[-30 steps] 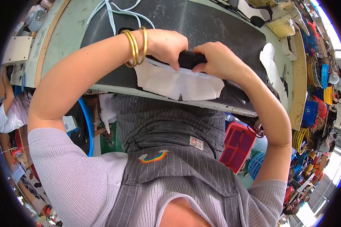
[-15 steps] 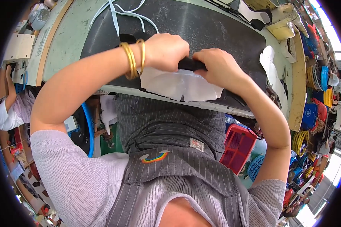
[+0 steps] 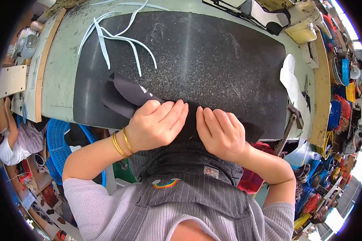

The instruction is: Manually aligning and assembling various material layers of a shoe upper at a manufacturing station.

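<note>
A dark, soft, curved piece (image 3: 130,91), like a shoe upper with small white print, lies at the near edge of a black work mat (image 3: 213,60). My left hand (image 3: 159,122), with gold bangles at the wrist, has its fingers closed together over the piece's near edge. Beside it, a small gap away, my right hand (image 3: 221,130) grips the same edge with bent fingers. Both thumbs are mostly hidden. The piece's left flap folds up next to my left hand, and its white underside is out of sight.
Pale blue strips (image 3: 130,39) lie on the mat's far left. On the right are a hammer (image 3: 290,124), white cut pieces (image 3: 290,78) and a yellowish container (image 3: 303,32). Blue baskets (image 3: 58,140) stand below the table at left. Another person (image 3: 14,138) works at far left.
Both hands have come down toward me to the mat's near edge. The piece has turned over from its white side to its dark side, with the left flap now showing.
</note>
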{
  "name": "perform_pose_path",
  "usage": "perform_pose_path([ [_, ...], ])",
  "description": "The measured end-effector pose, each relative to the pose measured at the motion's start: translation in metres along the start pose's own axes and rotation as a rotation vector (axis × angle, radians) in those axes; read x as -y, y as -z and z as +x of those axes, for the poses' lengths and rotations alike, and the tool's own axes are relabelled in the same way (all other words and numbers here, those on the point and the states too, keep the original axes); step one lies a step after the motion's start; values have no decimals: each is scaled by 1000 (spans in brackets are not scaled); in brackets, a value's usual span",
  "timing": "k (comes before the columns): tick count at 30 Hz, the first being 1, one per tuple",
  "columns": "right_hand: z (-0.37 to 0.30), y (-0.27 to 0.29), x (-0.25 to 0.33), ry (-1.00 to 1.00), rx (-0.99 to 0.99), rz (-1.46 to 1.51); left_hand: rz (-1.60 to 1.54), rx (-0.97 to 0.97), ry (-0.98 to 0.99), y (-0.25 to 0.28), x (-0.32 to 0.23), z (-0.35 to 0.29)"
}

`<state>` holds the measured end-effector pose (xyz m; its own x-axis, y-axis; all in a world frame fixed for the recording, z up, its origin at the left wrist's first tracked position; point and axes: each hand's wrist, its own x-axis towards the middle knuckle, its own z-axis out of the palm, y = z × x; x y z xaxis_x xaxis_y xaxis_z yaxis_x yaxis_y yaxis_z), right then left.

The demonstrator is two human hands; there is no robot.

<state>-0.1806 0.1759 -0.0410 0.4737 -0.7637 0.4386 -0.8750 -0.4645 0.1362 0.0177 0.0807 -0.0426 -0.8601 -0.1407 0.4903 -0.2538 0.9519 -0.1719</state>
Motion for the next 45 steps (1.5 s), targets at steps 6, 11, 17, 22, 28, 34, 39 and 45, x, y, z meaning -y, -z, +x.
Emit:
perform_pose_path([
  [6,7,-10,2,100,-18,-136,-17,32,-54,-3,10,-3],
  [11,12,-5,6,139,98,-222,-10,187,-83,7,14,8],
  [17,7,7,3,256,220,-319,-87,418,79,25,-11,-2],
  [22,4,15,-2,258,251,-303,-385,189,120,2,-31,-3],
  [28,-1,68,-51,10,396,74,-501,266,7,29,-7,14],
  [34,-30,59,-34,-245,23,-173,-461,317,28,23,-44,20],
  [39,-78,60,-12,-52,-404,-233,-309,159,201,1,-80,17],
  [45,-71,17,-19,172,53,229,-317,57,346,-10,-82,16],
])
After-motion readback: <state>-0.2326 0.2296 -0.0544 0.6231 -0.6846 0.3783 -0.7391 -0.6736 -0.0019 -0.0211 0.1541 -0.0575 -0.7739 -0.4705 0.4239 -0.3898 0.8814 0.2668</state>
